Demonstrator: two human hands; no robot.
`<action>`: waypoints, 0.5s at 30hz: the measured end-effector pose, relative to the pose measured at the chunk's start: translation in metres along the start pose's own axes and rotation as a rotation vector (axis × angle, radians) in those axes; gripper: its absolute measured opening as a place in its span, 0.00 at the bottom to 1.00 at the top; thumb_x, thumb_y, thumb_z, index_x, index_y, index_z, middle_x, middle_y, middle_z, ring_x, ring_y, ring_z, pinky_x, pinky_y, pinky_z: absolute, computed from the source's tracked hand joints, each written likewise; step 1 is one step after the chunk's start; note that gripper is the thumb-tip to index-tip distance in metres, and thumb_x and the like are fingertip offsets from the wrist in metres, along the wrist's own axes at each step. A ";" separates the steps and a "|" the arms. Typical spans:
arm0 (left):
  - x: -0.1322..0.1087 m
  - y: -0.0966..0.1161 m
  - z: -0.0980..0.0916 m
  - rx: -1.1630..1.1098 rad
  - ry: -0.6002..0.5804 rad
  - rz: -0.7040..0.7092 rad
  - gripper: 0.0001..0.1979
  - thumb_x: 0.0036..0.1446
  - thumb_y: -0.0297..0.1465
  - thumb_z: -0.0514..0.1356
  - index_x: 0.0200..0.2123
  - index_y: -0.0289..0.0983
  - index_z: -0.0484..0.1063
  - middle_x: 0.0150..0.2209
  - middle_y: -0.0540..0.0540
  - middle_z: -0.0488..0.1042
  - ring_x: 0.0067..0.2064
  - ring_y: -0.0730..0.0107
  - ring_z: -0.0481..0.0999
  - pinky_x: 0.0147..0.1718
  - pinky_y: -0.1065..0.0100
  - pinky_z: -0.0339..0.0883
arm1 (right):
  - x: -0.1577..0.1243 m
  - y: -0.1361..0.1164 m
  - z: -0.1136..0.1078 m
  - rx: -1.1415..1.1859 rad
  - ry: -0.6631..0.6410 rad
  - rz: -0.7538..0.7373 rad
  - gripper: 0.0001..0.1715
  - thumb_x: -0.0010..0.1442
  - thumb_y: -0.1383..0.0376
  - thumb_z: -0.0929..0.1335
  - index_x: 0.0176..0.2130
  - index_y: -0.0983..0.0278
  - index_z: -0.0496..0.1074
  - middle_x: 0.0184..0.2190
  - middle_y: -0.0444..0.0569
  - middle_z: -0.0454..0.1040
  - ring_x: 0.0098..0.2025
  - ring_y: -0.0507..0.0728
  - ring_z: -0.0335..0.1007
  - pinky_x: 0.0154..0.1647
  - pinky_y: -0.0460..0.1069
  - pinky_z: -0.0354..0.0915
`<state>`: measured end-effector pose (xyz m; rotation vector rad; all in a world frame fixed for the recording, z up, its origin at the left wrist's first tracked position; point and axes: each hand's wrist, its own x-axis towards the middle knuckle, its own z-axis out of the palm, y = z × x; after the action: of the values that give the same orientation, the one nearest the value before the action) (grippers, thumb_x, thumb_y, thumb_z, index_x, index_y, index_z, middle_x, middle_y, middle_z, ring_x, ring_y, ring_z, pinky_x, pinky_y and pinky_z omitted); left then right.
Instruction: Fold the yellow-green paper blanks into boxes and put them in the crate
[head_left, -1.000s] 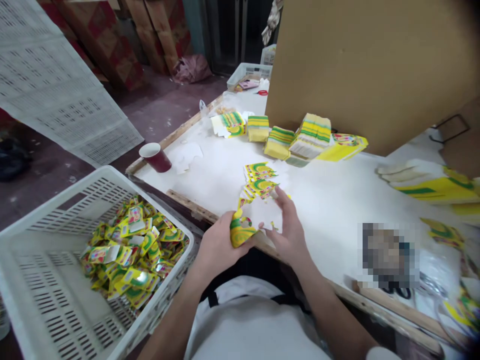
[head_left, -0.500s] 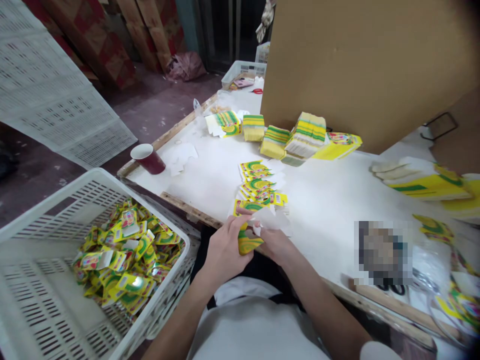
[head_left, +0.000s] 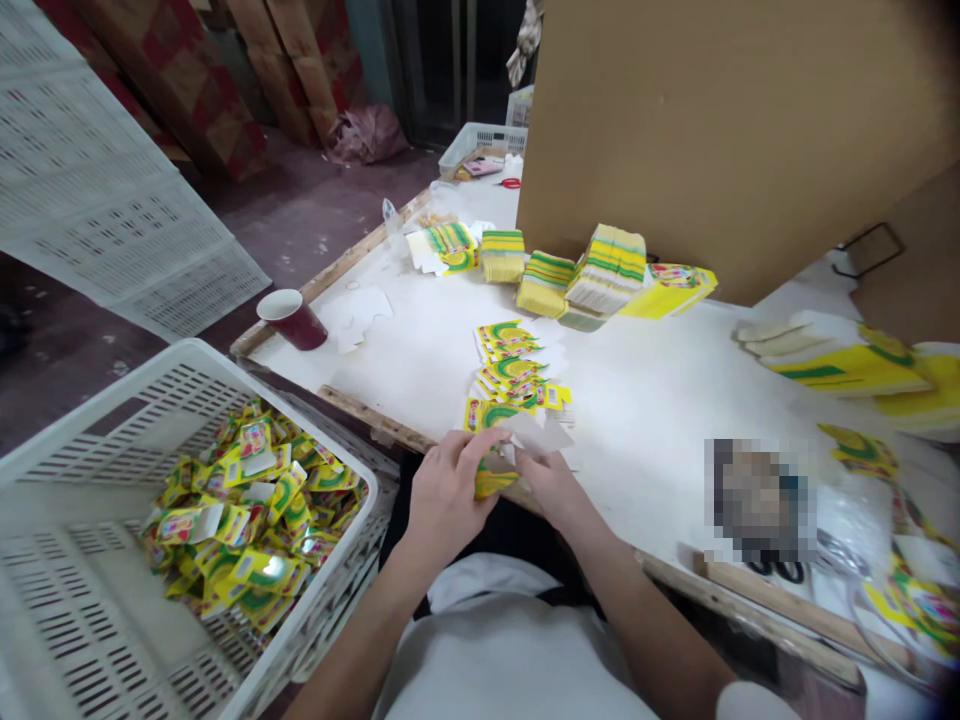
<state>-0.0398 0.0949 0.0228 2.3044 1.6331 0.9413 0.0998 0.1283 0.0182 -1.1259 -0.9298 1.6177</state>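
Observation:
My left hand [head_left: 452,492] is closed on a small yellow-and-green printed carton [head_left: 493,484] at the table's near edge. From the right, my right hand [head_left: 553,487] pinches the white inner flap [head_left: 541,437] of the same carton. The fingers of both hands nearly meet on it, and part of the carton is hidden behind them. Just beyond my hands, a row of flat, overlapping printed cartons [head_left: 510,370] lies on the white tabletop [head_left: 637,420].
At my left, a white plastic crate [head_left: 196,352] holds many folded cartons [head_left: 255,500]. A maroon paper cup [head_left: 300,325] stands near the table's left edge. Bundled carton stacks [head_left: 609,270] sit before a large cardboard sheet [head_left: 720,130]. Black scissors handles [head_left: 780,570] lie at the right.
My fingers have shifted slightly on the carton, and my right hand has moved a little left and up. The white flap shows broader now. The whole view has shifted slightly.

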 end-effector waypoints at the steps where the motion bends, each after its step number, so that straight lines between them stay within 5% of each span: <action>1: 0.000 0.000 0.000 0.015 0.000 0.007 0.31 0.47 0.23 0.59 0.55 0.42 0.54 0.44 0.43 0.66 0.44 0.61 0.70 0.42 0.62 0.67 | 0.001 -0.002 -0.001 -0.035 0.004 0.004 0.09 0.48 0.60 0.71 0.30 0.63 0.74 0.23 0.43 0.72 0.27 0.53 0.67 0.27 0.46 0.66; 4: 0.001 -0.004 -0.002 0.071 0.034 -0.024 0.30 0.46 0.23 0.60 0.54 0.41 0.56 0.42 0.44 0.66 0.42 0.61 0.70 0.41 0.62 0.67 | 0.001 -0.011 -0.004 -0.030 -0.078 0.078 0.07 0.46 0.65 0.70 0.29 0.65 0.73 0.21 0.41 0.71 0.22 0.49 0.64 0.22 0.44 0.64; 9: 0.002 -0.005 -0.004 0.033 0.086 -0.092 0.28 0.48 0.28 0.62 0.53 0.40 0.56 0.43 0.43 0.66 0.43 0.61 0.70 0.41 0.62 0.66 | -0.006 -0.008 -0.008 0.319 -0.234 0.221 0.18 0.43 0.68 0.74 0.37 0.63 0.73 0.32 0.43 0.75 0.31 0.49 0.72 0.35 0.45 0.71; 15: 0.004 0.003 -0.001 -0.084 0.111 -0.158 0.31 0.44 0.25 0.62 0.52 0.40 0.56 0.43 0.44 0.67 0.41 0.63 0.71 0.39 0.64 0.67 | -0.012 0.013 -0.003 0.477 -0.264 0.215 0.23 0.38 0.65 0.78 0.36 0.61 0.72 0.23 0.37 0.73 0.23 0.44 0.69 0.25 0.38 0.67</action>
<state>-0.0369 0.0970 0.0268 2.0679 1.7522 1.0966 0.1010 0.1135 0.0080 -0.7087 -0.5465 2.0634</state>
